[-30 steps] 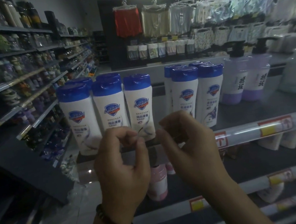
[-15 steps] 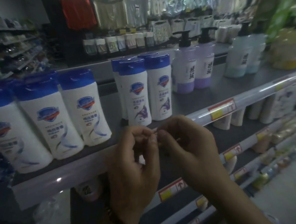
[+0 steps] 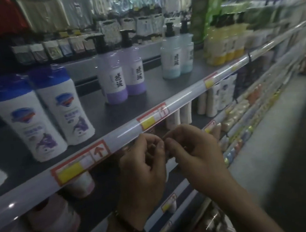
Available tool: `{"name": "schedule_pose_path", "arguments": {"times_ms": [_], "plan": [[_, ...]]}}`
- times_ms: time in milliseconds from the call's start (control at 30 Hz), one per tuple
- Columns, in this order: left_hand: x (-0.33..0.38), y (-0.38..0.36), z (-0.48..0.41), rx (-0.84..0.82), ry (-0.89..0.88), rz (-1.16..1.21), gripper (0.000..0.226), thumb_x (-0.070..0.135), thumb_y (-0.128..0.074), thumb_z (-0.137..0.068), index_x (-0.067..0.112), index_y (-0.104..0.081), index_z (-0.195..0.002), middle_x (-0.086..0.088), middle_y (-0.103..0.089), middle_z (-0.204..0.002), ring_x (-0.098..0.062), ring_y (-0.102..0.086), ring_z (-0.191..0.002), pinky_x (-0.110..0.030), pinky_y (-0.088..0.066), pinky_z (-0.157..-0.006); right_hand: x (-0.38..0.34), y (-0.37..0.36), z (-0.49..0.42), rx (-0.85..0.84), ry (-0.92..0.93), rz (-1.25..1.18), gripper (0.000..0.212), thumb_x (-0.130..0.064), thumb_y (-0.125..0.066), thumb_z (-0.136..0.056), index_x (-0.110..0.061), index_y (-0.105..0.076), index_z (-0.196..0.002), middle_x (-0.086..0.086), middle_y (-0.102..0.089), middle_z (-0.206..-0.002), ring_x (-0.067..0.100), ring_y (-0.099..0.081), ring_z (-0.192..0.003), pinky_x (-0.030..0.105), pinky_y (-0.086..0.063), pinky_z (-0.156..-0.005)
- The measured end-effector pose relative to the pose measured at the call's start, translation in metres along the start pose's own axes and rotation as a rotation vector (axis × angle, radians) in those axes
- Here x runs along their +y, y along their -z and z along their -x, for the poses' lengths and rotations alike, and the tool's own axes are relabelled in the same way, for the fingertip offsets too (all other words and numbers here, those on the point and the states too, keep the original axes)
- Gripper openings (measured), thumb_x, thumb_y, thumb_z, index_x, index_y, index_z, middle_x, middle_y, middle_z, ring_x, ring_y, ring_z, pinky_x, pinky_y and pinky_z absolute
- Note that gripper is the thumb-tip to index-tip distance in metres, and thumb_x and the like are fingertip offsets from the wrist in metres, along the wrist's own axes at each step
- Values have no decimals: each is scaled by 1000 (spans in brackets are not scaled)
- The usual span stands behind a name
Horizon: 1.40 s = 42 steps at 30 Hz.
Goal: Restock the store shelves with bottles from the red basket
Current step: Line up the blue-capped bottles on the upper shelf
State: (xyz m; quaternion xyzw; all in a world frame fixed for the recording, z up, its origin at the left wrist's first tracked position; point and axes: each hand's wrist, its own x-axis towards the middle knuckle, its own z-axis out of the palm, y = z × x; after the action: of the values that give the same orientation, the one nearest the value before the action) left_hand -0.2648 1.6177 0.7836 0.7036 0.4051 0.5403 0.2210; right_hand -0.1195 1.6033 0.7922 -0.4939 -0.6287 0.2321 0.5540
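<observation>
Both hands were up at the shelf front: the left hand (image 3: 142,166) and the right hand (image 3: 194,155) were drawn together, fingers curled, fingertips meeting just beneath the glossy price rail (image 3: 184,96). Whether anything small was pinched between them, I could not tell. A dark beaded bracelet (image 3: 130,228) circled the left wrist. Up and left of the left hand, two blue-capped white bottles (image 3: 26,121) stood upright side by side on the grey top shelf (image 3: 155,89). Directly above the hands was a pair of purple pump bottles (image 3: 115,76), shoulder to shoulder. Up and right of the right hand stood a pair of teal pump bottles (image 3: 171,57), with yellow bottles (image 3: 222,46) beyond them. A red-and-yellow price tag (image 3: 153,115) sat on the rail just above the left hand. The hands themselves blocked much of the next shelf down. Cream bottles (image 3: 185,112) peeked out above the right hand, and pinkish bottles (image 3: 53,219) sat low and left of the left hand, blurred. Hanging garments (image 3: 73,9) lined the wall far above.
</observation>
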Motion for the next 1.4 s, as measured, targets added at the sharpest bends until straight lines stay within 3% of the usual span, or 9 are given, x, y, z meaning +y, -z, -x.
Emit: {"name": "schedule_pose_path", "arguments": {"times_ms": [133,333,467,667,767,967,1133,1267,1400], "plan": [[0,-48,-7,-102,-2,21,11,37,-58,-102,28,-63,-98,16,-68,-79,-4,-71,-73,-17,-54,-58,29,43,3,77,-46,30,15,-16,-71,-101,-27,-74,-92,-6,-73,-82,19,-73,-76,50,-61,-68],[10,-119,-12,-180,-16,77,13,32,-60,-102,21,-65,-98,15,-69,-75,-2,-70,-67,-13,-49,-55,67,104,9,152,-140,62,14,-13,-71,-100,-24,-76,-92,-3,-74,-82,18,-74,-77,49,-61,-71],[17,-167,-10,-226,31,143,8,28,-61,-103,25,-62,-95,14,-70,-76,-3,-70,-66,-12,-49,-55,88,140,16,186,-191,71,13,-13,-72,-100,-23,-76,-93,-3,-75,-84,19,-74,-79,50,-61,-73],[19,-239,-2,-297,67,173,9,31,-60,-104,27,-63,-97,8,-71,-78,-8,-71,-68,-26,-57,-56,123,197,28,240,-270,112,13,-16,-72,-100,-26,-76,-94,-3,-76,-86,18,-75,-79,53,-62,-73],[23,-271,3,-358,115,227,6,27,-61,-104,26,-63,-99,8,-71,-80,-7,-72,-71,-19,-54,-57,140,219,38,251,-329,130,12,-18,-72,-101,-28,-75,-96,-4,-76,-88,16,-75,-82,48,-63,-74],[2,-316,10,-551,193,245,2,34,-61,-103,34,-62,-102,14,-71,-90,-5,-70,-80,-21,-56,-63,173,244,54,326,-493,198,10,-23,-72,-100,-32,-74,-96,-8,-76,-90,13,-74,-83,45,-64,-75],[-35,-343,10,-663,225,209,3,27,-64,-102,29,-64,-104,13,-69,-95,-5,-68,-85,-12,-50,-65,201,249,69,421,-649,226,11,-24,-70,-102,-33,-74,-100,-13,-76,-91,6,-75,-84,29,-61,-72],[-63,-358,7,-759,273,207,2,30,-62,-103,31,-63,-105,14,-69,-98,-3,-69,-87,-15,-53,-66,219,245,73,455,-777,234,9,-27,-68,-103,-35,-72,-104,-21,-75,-96,0,-74,-90,34,-66,-79],[-94,-371,5,-842,286,177,4,32,-62,-103,31,-62,-107,15,-69,-98,-1,-69,-89,-18,-56,-66,239,236,74,496,-855,222,9,-26,-71,-102,-35,-73,-104,-17,-76,-96,2,-75,-90,38,-66,-82]]}}
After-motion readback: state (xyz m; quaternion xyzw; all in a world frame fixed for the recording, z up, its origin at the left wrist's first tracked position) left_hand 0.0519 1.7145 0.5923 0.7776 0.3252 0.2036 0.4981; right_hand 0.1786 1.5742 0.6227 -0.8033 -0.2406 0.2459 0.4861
